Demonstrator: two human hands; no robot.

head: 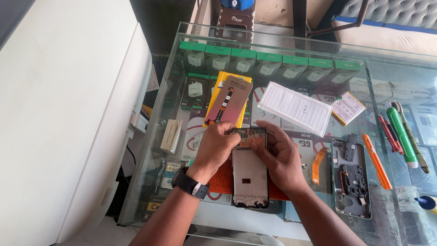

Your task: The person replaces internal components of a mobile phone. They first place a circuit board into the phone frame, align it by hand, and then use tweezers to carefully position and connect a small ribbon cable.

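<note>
Opened phone (249, 175), back off, lying on an orange mat (218, 180) on the glass counter (318, 50); left hand (217, 146) and right hand (278, 155) both pinch its upper end, fingers curled around it. To the right, a back cover (351, 180) holding loose parts, an orange pry tool (376, 160) and a green screwdriver (402, 136). Beyond, a replacement screen (230, 101), a white foam sheet (296, 107) and a row of green boxes (268, 64).

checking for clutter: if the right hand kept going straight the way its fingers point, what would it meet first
The right hand points up and left over the opened phone. Straight on, it would likely first meet the left hand, then the loose display panel; depth is unclear.
</note>
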